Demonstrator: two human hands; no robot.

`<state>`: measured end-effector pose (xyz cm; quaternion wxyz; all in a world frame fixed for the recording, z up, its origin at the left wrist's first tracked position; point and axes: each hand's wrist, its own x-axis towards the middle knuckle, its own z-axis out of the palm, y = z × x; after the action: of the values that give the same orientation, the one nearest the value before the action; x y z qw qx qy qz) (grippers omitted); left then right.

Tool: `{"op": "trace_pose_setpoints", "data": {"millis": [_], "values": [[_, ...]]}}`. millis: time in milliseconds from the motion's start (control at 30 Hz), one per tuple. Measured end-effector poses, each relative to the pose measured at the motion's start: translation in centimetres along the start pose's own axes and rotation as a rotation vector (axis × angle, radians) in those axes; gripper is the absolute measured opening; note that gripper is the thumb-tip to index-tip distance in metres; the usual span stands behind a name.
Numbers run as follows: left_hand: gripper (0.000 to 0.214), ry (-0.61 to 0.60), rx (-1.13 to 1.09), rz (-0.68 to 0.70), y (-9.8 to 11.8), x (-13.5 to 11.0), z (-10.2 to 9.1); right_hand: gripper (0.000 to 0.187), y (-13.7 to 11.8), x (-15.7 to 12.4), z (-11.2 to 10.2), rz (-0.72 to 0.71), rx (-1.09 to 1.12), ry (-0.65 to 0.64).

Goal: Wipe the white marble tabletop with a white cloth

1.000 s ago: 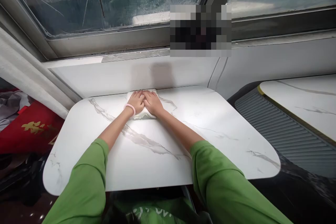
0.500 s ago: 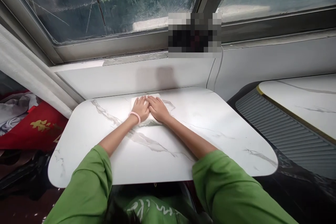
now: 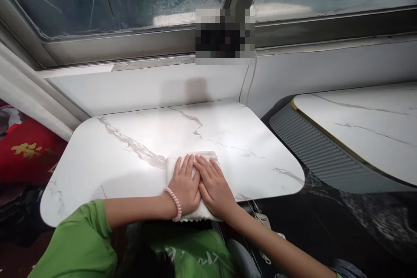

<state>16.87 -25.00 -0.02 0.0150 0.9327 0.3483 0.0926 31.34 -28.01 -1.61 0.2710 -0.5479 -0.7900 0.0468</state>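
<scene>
A folded white cloth lies at the near edge of a white marble-patterned table; its near end reaches past the edge. My left hand rests flat on the cloth, fingers stretched forward, with a pink coiled band around the wrist. Beside it, my right hand presses flat on the same cloth, its thumb side touching the left hand. Neither hand grips the cloth. The middle of the cloth is hidden under both palms.
Behind the table rise a white wall and a metal-framed window, with a pixelated object on the sill. A second marble-patterned top stands right. A red bag and a pale curtain are left.
Both hands and the cloth have slid from the table's far side back to its near edge. My elbows have bent, and the view has shifted slightly to the right.
</scene>
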Motion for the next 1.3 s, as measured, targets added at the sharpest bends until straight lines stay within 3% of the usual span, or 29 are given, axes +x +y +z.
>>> {"op": "trace_pose_setpoints", "data": {"millis": [200,367,533,767,900,1033,1300], "values": [[0.062,-0.011,-0.014,-0.019,-2.0,3.3,0.8,0.055,2.5,3.2,-0.2,-0.007,0.021,-0.022],[0.058,-0.007,-0.030,-0.131,-5.7,10.0,1.5,0.050,7.5,9.8,0.8,0.001,0.024,-0.030],[0.053,0.021,-0.015,-0.144,-9.9,16.8,2.3,0.050,12.3,16.1,1.7,0.019,-0.008,-0.021],[0.046,0.027,-0.029,-0.154,-12.3,22.5,3.2,0.047,16.6,20.2,1.7,0.048,-0.014,-0.005],[0.046,0.047,-0.024,-0.170,-11.6,22.8,3.2,0.047,17.3,19.8,1.6,0.029,-0.007,0.002],[0.049,0.031,-0.027,-0.160,-9.3,21.1,2.9,0.047,16.7,17.2,1.0,0.049,-0.002,0.013],[0.056,-0.027,-0.076,-0.107,0.4,15.7,2.8,0.045,14.3,6.2,-3.5,0.010,0.016,-0.024]]}}
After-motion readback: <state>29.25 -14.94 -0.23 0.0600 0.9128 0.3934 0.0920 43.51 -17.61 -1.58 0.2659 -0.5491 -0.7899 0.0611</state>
